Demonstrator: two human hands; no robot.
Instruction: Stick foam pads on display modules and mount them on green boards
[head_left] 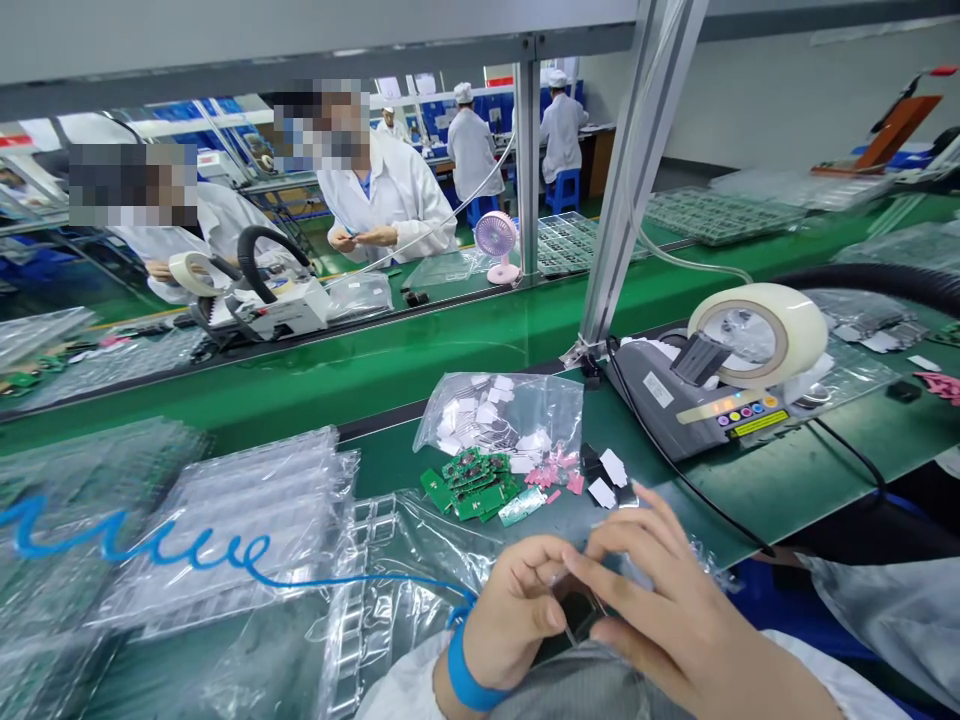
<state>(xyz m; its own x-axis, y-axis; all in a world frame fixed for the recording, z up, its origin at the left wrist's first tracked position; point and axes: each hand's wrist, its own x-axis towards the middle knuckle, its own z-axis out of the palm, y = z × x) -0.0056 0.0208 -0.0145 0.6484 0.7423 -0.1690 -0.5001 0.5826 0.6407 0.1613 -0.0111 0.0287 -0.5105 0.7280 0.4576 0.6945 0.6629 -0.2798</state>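
Observation:
Low in the head view, my left hand (514, 605) and my right hand (667, 605) meet around a small dark flat piece (577, 612) with a pale, clear-looking edge. Both hands grip it with bent fingers, which cover part of it, so its exact kind is unclear. A blue wrist strap (466, 672) with a coiled blue cord circles my left wrist. Just beyond my hands lie a pile of green circuit boards (474, 484), pink pieces (559, 472), and black and white tabs (606, 480). Behind them rests a clear bag (502, 410) of white tabs.
On the right stands a grey tape dispenser (660, 400) with a large tape roll (784, 340). Stacked clear plastic trays (247, 510) fill the left. A metal post (626, 180) rises behind the bench. Co-workers in white coats and a pink fan (496, 238) are across the line.

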